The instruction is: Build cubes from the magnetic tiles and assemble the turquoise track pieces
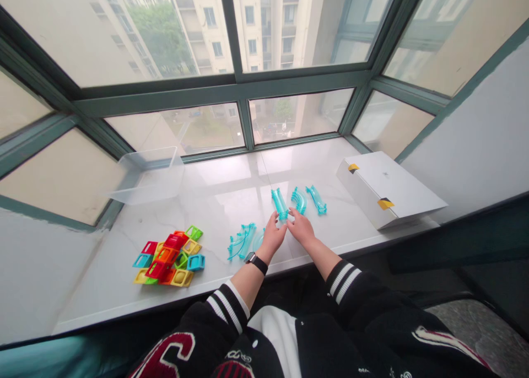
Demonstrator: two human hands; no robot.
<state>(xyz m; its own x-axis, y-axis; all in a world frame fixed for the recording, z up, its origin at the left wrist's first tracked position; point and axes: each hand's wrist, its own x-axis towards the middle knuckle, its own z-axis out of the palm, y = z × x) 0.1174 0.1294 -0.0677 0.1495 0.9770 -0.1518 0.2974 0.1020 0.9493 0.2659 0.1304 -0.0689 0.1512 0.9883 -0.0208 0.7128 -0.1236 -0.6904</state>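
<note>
A straight, see-through turquoise track piece (279,203) points away from me over the white sill. Its near end is between my left hand (273,236) and my right hand (301,228), with the fingers of both closed on it. Just right of it lies a curved turquoise track piece (298,200), close to my right fingertips. Farther right rests another straight turquoise piece (316,200). Left of my left wrist is a cluster of curved turquoise pieces (242,240), partly hidden by that hand.
A pile of red, orange, yellow, green and blue plastic blocks (167,257) sits at the left. Behind it stands a clear plastic bin (152,174). At the right is a white box (392,185) with yellow-black tabs. The marble-look sill (215,174) ends at the windows.
</note>
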